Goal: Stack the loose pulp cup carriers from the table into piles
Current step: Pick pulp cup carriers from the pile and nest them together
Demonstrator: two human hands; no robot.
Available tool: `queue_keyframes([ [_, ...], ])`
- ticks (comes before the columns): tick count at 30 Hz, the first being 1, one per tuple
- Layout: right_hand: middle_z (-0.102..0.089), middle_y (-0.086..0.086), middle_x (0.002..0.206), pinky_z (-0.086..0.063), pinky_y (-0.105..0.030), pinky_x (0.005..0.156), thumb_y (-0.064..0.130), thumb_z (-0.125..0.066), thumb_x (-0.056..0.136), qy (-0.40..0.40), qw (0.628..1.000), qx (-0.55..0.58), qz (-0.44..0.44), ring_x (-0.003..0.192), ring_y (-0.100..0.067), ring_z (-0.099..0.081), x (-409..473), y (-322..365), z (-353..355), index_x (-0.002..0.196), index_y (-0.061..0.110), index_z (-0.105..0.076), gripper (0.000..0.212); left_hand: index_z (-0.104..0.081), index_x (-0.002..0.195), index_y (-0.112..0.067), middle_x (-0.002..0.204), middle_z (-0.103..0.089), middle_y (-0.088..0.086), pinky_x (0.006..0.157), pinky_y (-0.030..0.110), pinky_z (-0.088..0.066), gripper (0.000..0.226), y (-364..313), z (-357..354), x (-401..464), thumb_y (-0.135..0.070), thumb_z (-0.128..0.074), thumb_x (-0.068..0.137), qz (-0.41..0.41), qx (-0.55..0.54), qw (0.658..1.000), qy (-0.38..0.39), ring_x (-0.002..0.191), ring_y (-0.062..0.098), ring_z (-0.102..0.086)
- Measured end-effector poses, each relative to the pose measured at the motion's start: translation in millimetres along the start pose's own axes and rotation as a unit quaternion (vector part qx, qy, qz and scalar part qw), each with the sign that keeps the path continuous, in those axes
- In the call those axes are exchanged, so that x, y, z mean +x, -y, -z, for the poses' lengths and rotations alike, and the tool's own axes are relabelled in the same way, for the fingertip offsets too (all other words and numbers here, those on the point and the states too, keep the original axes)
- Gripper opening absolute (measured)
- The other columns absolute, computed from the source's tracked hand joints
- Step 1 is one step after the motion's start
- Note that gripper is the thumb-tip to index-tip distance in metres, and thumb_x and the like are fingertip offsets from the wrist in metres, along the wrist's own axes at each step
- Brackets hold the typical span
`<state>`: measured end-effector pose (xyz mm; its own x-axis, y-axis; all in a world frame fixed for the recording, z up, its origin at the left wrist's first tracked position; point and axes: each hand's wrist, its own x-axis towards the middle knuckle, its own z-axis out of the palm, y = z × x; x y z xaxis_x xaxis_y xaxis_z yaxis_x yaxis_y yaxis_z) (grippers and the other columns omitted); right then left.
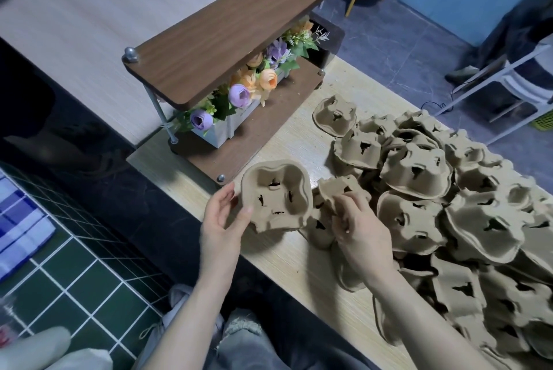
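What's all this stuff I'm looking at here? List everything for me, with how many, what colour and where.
held carrier: one, tan pulp, cups facing the camera, in the left hand near the table's edge.
second carrier: one, tan, gripped by the right hand beside the first.
loose carriers: many, too jumbled to count, tan, heaped across the table's right part.
table: one, pale wood, under the heap.
shelf: one, dark brown wood, two tiers, at the table's far end.
flowers: one bunch, purple and orange, in a white box on the lower tier.
left hand: one, holding the first carrier's rim.
right hand: one, fingers curled on the second carrier.
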<state>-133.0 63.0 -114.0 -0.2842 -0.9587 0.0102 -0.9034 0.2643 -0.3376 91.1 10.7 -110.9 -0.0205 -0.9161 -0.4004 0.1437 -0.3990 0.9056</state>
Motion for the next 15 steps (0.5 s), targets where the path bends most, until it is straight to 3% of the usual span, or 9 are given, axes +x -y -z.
queue_keyframes([
  [3, -0.055, 0.001, 0.120, -0.052, -0.032, 0.055, 0.014, -0.067, 0.083, -0.013, 0.999, -0.033, 0.009, 0.086, -0.023, -0.062, 8.4, -1.4, 4.8, 0.117, 0.017, -0.059, 0.035, -0.044, 0.123, -0.070, 0.144, -0.046, -0.027, 0.115, 0.039, -0.036, 0.070, 2.1, 0.3, 3.8, -0.048, -0.083, 0.069, 0.023, 0.054, 0.995, 0.079, 0.137, -0.001, -0.040],
  [5, -0.054, -0.003, 0.120, -0.048, -0.032, 0.050, 0.014, -0.068, 0.083, -0.014, 0.999, -0.047, -0.010, 0.078, -0.026, -0.061, 13.8, -3.7, 8.2, 0.115, 0.016, -0.058, 0.033, -0.038, 0.122, -0.077, 0.137, -0.044, -0.038, 0.115, 0.040, -0.036, 0.073, 4.5, -1.3, 5.9, -0.042, -0.080, 0.073, 0.031, 0.079, 0.992, 0.099, 0.136, -0.003, -0.040],
  [7, -0.052, -0.003, 0.116, -0.047, -0.032, 0.049, 0.014, -0.066, 0.084, -0.016, 0.998, -0.056, -0.038, 0.073, -0.028, -0.059, 17.8, -5.9, 11.3, 0.110, 0.015, -0.057, 0.028, -0.041, 0.127, -0.071, 0.136, -0.047, -0.036, 0.115, 0.042, -0.038, 0.073, 5.8, -2.6, 6.8, -0.032, -0.080, 0.079, 0.023, 0.081, 0.992, 0.088, 0.134, -0.002, -0.043],
  [11, -0.051, -0.003, 0.100, -0.040, -0.029, 0.051, 0.015, -0.065, 0.086, -0.067, 0.996, -0.036, -0.051, 0.068, -0.026, -0.055, 20.6, -6.3, 20.2, 0.097, 0.014, -0.060, 0.012, -0.057, 0.126, -0.050, 0.133, -0.062, -0.015, 0.110, 0.045, -0.044, 0.058, 4.3, -3.2, 5.7, -0.027, -0.078, 0.078, -0.005, 0.054, 0.998, 0.034, 0.127, 0.005, -0.054],
  [15, -0.057, -0.001, 0.096, -0.043, -0.033, 0.064, 0.011, -0.064, 0.085, -0.144, 0.986, 0.065, -0.048, 0.080, -0.020, -0.056, 27.1, -5.3, 43.8, 0.099, 0.014, -0.064, 0.014, -0.061, 0.121, -0.047, 0.132, -0.063, -0.010, 0.110, 0.049, -0.043, 0.049, 4.0, -3.6, 3.2, -0.014, -0.073, 0.087, -0.027, 0.064, 0.998, -0.002, 0.131, 0.013, -0.053],
])
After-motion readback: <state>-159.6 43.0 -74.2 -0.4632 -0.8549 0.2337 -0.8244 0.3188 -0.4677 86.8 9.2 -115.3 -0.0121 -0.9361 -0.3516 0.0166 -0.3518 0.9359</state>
